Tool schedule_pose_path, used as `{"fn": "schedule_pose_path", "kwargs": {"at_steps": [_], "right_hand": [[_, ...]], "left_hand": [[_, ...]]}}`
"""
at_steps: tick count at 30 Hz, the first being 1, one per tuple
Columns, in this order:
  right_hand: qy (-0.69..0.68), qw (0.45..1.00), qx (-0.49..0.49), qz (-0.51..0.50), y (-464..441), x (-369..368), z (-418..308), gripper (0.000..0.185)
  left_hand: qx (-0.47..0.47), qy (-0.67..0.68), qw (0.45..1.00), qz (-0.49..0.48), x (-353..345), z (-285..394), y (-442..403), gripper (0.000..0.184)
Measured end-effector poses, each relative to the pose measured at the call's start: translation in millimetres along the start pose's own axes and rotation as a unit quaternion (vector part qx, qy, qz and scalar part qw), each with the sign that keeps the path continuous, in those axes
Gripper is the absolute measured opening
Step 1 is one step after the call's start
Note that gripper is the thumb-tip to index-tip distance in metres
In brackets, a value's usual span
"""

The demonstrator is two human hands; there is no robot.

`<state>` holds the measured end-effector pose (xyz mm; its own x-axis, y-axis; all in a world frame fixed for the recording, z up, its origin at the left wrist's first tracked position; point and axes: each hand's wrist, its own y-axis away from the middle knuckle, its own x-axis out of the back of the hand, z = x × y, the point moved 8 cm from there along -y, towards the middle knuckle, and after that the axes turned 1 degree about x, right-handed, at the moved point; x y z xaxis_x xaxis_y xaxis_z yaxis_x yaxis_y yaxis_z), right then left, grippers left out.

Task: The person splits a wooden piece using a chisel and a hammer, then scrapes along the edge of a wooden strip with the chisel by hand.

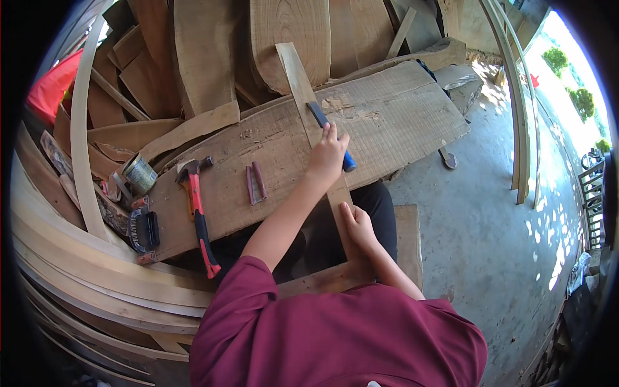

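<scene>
My left hand [327, 158] is closed around a chisel [317, 114] with a dark flat blade and a blue handle. The blade lies along a narrow wooden strip [294, 71], pointing away from me. Lower down, my right hand [360, 227] grips the near part of that strip, thumb on top. The strip slants across a thick, rough plank [400, 116] and reaches back towards my lap. Part of the chisel is hidden under my left fingers.
On the plank's left lie a red-and-black claw hammer [198, 216], a pinkish U-shaped piece [256, 184] and a black clamp-like tool [143, 229]. A tin can [139, 174] stands beyond. Boards [290, 39] lean behind; long strips [97, 264] curve at left. A spoon-like object [449, 158] is at right.
</scene>
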<state>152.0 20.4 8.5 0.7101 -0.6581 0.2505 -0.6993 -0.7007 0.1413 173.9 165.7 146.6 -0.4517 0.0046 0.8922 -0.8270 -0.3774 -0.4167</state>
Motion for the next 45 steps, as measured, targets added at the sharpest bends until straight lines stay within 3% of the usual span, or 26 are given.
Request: {"fn": "schedule_pose_path", "kwargs": {"at_steps": [4,10,12,13,16,19,22,25,31,35,37,40,45], "right_hand": [[-0.001,1.0,0.007,0.006,-1.7,1.2,3.4,0.051],[0.028,0.999,-0.036,-0.028,-1.9,-3.7,19.8,0.03],[-0.057,0.996,0.063,-0.016,2.7,-2.6,3.9,0.021],[-0.057,0.996,0.063,-0.016,2.0,-2.7,4.6,0.021],[-0.021,0.998,0.052,0.002,-0.5,-1.0,4.7,0.027],[0.001,1.0,-0.014,-0.007,1.1,0.7,-2.3,0.049],[-0.034,0.999,0.003,-0.006,-0.4,-2.5,2.6,0.043],[-0.023,1.0,0.0,-0.008,-0.1,-2.0,1.6,0.044],[-0.023,1.0,-0.002,-0.015,0.6,-1.3,-1.8,0.043],[-0.001,1.0,0.014,0.001,-2.2,1.5,4.2,0.047],[0.076,0.996,-0.038,-0.038,-2.6,-0.4,13.5,0.047],[0.018,1.0,0.01,0.006,0.6,2.2,-4.2,0.046],[-0.018,1.0,-0.008,-0.007,0.9,-1.5,0.7,0.047]], "left_hand": [[-0.009,-0.003,1.0,-0.026,7.7,-0.9,0.8,0.025],[-0.039,0.013,0.997,-0.068,14.9,50.8,78.9,0.019],[-0.046,0.005,0.995,-0.083,21.2,58.3,89.8,0.024],[-0.054,0.017,0.996,-0.075,25.7,57.7,90.3,0.024],[-0.051,0.022,0.997,-0.047,16.6,39.6,68.8,0.022],[-0.066,-0.013,0.997,-0.027,15.2,9.7,16.6,0.019],[-0.034,0.037,0.992,-0.112,31.0,-9.0,-36.8,0.02],[-0.027,0.042,0.994,-0.093,26.8,-20.5,-60.8,0.019],[-0.049,-0.051,0.997,-0.012,16.8,4.3,-5.4,0.016],[-0.03,0.018,0.998,-0.054,18.1,41.5,50.0,0.022],[-0.031,0.023,0.998,-0.053,14.9,45.1,57.6,0.018],[-0.039,0.018,0.999,-0.015,16.9,33.7,38.2,0.019],[-0.033,0.041,0.998,-0.029,23.0,1.1,-36.9,0.024]]}}
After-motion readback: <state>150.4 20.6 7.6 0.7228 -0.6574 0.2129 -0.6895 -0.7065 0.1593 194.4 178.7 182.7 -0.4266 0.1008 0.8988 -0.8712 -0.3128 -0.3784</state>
